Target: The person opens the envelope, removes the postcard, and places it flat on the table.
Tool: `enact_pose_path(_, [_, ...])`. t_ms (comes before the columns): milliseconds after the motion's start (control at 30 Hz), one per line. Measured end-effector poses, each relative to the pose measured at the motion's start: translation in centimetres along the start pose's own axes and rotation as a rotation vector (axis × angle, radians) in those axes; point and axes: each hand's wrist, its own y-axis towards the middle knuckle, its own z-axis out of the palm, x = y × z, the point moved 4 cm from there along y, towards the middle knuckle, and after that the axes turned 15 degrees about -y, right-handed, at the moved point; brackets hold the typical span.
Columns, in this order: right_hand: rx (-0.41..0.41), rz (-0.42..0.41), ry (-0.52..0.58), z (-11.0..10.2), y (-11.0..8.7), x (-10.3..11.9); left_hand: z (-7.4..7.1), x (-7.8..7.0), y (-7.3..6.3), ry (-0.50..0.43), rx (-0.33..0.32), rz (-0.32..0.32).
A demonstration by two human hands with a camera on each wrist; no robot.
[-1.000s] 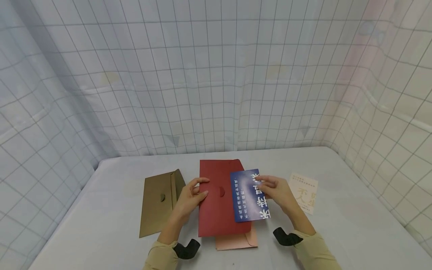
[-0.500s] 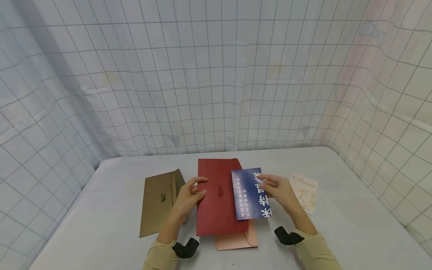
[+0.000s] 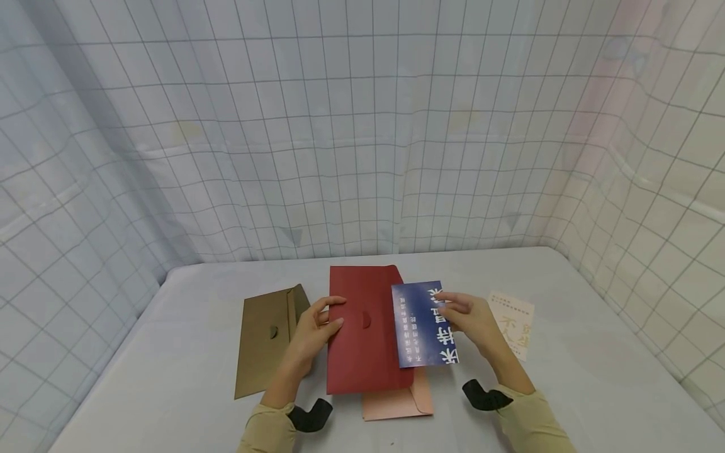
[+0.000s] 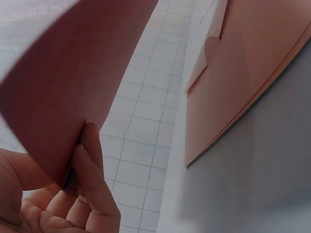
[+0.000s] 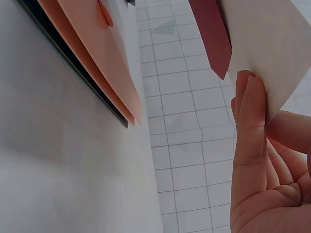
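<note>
My left hand [image 3: 314,327] pinches the left edge of a red envelope [image 3: 362,358], which is raised off the table. Thumb and fingers grip the envelope [image 4: 73,82] from both sides in the left wrist view. A blue card [image 3: 419,333] with white characters is pinched at its right edge by my right hand [image 3: 470,318]. It overlaps the envelope's right side in the head view; whether its left part is inside or in front, I cannot tell for sure. The card's pale back [image 5: 267,43] faces the right wrist camera, beside a pointed red flap [image 5: 211,36].
A peach envelope [image 3: 391,404] lies on the white table [image 3: 187,352] below the red one, with a dark layer under it in the wrist views. To the left rests an olive-gold envelope [image 3: 260,346]. A cream card [image 3: 512,321] lies right, partly behind my right hand.
The red envelope has shifted slightly left with my left hand. The blue card has moved a little right with my right hand, so it covers less of the envelope.
</note>
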Motion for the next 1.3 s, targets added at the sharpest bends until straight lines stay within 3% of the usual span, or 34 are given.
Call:
enact_pose_path(867, [-0.026, -0.009, -0.023, -1.5, -0.3, 0.0, -1.4, -0.2, 0.3, 0.002, -0.044, 0.012])
enact_pose_path(1300, [-0.079, 0.053, -0.072, -3.1, -0.2, -0.8, -2.8, -0.8, 0.5, 0.057, -0.071, 0.060])
